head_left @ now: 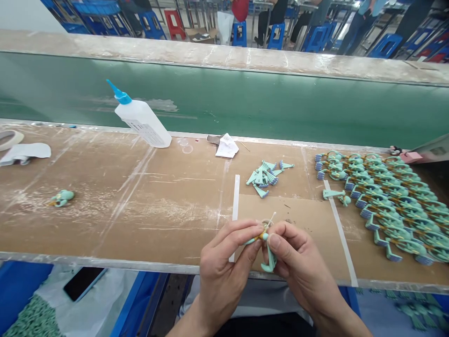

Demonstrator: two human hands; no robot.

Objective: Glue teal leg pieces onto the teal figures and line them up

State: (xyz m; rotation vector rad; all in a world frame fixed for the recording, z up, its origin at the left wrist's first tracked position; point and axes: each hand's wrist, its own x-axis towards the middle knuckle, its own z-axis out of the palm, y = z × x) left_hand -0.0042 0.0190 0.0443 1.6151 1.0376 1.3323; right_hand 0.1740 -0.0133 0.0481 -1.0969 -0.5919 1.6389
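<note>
Just above the table's front edge, my left hand (231, 255) pinches a small mint-green and orange plastic figure (265, 236). My right hand (298, 252) is closed at the figure's right side, its thumb and fingers on a mint-green leg piece (269, 263) that hangs down with its foot at the bottom. Whether leg and body are joined is hidden by the fingers. A thin whitish stick (271, 219) pokes up between the hands. Beyond them lies a loose pile of mint-green leg pieces (262, 177) with bluish ends.
Rows of similar figures (393, 201) fill the right side, with a single one (338, 195) beside them. Another small figure (62, 198) lies far left. A glue bottle (143, 122) leans against the green panel (224, 105). Below left, a phone (84, 283) rests on plastic sheeting.
</note>
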